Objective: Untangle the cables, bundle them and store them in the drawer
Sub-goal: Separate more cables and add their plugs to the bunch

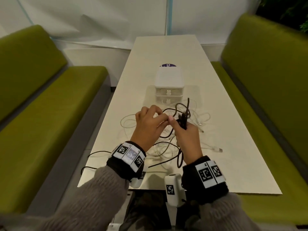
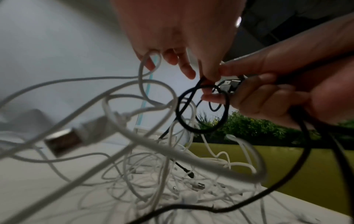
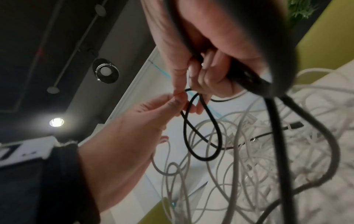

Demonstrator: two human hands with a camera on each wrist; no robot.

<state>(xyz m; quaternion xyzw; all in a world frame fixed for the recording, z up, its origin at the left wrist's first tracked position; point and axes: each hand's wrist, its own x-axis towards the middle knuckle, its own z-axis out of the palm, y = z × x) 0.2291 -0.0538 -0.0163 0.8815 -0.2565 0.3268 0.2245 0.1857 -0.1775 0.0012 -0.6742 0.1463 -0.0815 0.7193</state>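
Still mid-untangle: the right hand (image 1: 186, 133) is gripping folded black cable (image 1: 183, 119) over the near-table pile while the left hand (image 1: 148, 120) is pinching its loop, probably needing threading free next.

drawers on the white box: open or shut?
Both shut: the two drawers sit flush in the white box, knobs facing the camera.
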